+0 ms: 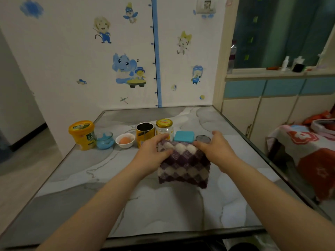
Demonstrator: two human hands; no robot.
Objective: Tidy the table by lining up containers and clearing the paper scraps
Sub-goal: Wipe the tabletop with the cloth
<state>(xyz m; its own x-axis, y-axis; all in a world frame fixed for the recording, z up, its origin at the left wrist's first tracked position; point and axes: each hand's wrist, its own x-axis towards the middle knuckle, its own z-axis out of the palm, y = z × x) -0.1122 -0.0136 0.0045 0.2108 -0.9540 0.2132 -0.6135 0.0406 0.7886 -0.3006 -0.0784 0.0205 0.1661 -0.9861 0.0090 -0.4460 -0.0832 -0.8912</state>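
both hands grip a purple-and-white checkered knitted cloth (184, 165) over the middle of the counter (163, 211). left hand (154, 151) has its fingers curled over the cloth's upper left corner; right hand (215, 147) presses on the upper right corner, fingers spread across the top edge. the cloth hangs down from them toward the camera; whether its lower edge touches the counter cannot be told.

behind the hands a row of containers stands along the far part of the counter. from the left: a yellow tub (82, 134) with a green label, a clear glass bowl (104, 140) with something blue inside, just beside it a small white bowl (125, 140) holding an orange egg-like thing, an open yellow tin can (145, 132), a glass jar (164, 129) with a yellow lid, a teal box (184, 136) and a small metal tin (203, 138), partly hidden by the right hand. the can, jar and box stand close together right behind the cloth.
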